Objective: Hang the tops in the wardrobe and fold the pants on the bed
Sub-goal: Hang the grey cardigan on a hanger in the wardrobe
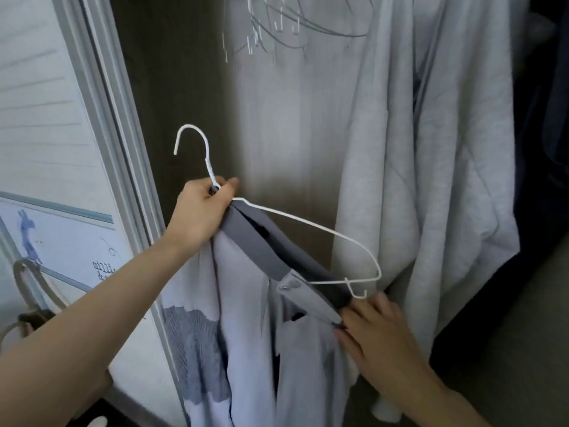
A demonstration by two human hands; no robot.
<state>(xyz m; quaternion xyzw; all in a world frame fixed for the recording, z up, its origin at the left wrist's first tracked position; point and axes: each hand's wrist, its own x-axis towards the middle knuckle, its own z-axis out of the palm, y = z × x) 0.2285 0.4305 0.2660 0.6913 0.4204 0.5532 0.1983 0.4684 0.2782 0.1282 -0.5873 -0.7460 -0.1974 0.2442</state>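
Note:
A white wire hanger is tilted down to the right in front of the open wardrobe. My left hand grips its neck below the hook, together with the dark grey collar of a pale lilac zip top. The top hangs below the hanger, and its collar runs along the lower bar. My right hand pinches the collar's right end just under the hanger's right shoulder notch. The right arm of the hanger is bare.
A light grey garment hangs in the wardrobe behind, with several wire hangers above on the rail. The sliding door frame stands at left. A dark garment hangs at far right.

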